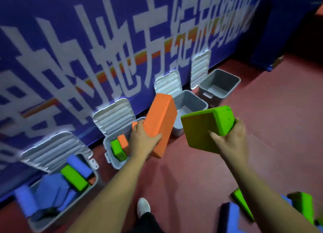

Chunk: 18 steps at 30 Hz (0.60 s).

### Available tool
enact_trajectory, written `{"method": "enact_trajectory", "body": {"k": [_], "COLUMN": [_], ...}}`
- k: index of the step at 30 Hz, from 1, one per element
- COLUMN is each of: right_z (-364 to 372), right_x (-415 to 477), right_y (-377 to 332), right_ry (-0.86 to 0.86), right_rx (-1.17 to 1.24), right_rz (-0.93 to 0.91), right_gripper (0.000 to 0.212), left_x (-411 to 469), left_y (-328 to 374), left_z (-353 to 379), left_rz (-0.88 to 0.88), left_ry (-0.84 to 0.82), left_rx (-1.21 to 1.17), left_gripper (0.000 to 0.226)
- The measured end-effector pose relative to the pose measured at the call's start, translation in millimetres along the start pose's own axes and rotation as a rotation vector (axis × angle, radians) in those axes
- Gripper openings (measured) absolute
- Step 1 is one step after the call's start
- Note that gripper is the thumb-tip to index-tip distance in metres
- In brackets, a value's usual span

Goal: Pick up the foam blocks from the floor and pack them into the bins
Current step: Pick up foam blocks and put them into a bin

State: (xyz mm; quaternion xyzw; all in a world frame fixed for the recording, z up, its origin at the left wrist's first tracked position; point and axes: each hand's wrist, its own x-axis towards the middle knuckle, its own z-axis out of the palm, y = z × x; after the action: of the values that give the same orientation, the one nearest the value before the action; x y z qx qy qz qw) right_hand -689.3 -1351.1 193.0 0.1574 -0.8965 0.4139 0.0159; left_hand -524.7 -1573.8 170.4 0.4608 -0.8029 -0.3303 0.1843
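Observation:
My left hand (pixel 143 142) grips a long orange foam block (pixel 161 122), held tilted above the floor beside the second bin (pixel 109 154). My right hand (pixel 230 138) grips a green foam block (pixel 206 126) in the air, in front of the third bin (pixel 190 104). The second bin holds green and orange blocks. The nearest bin (pixel 43 224) at the lower left is packed with blue blocks and a green one. The third bin and the fourth bin (pixel 218 86) look empty. Several green and blue blocks (pixel 243 206) lie on the floor at the lower right.
All the grey bins stand in a row along a blue banner wall (pixel 87 40), their white lids open and leaning on it. The floor (pixel 183 171) is dark red. My white shoe (pixel 143 207) shows at the bottom centre. The image is motion-blurred.

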Motion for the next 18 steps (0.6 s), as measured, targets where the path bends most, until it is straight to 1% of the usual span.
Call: {"method": "enact_trajectory", "body": {"k": [3,6,9,14,18], "right_z": [68.9,140.6,210.8,303.9,373.4], "right_x": [12.9,24.5,34.8,48.4,56.8], "right_y": [-50.5,-95.0,-130.0,-168.6,-174.3], "right_ry": [-0.094,-0.201,-0.287,-0.427,-0.554], "right_rx": [0.014,0.071,0.069,-0.015,-0.194], "right_rz": [-0.099,-0.146,-0.217,-0.323,-0.424], "right_gripper": [0.077,0.076,0.075,0.076,0.085], "left_x": [36.1,77.4,119.3,178.8,208.4], "left_y": [-56.6,-112.5,-161.7,-227.3,-271.1], "left_z": [-39.4,-73.3,-100.8,-130.8,-128.9], "left_rz": [-0.117,-0.215,-0.278,-0.407,-0.463], "left_ry": [0.071,0.101,0.126,0.160,0.172], "left_rx": [-0.020,-0.033,-0.020,0.022,-0.020], "left_gripper": [0.081,0.083,0.084,0.086,0.083]}}
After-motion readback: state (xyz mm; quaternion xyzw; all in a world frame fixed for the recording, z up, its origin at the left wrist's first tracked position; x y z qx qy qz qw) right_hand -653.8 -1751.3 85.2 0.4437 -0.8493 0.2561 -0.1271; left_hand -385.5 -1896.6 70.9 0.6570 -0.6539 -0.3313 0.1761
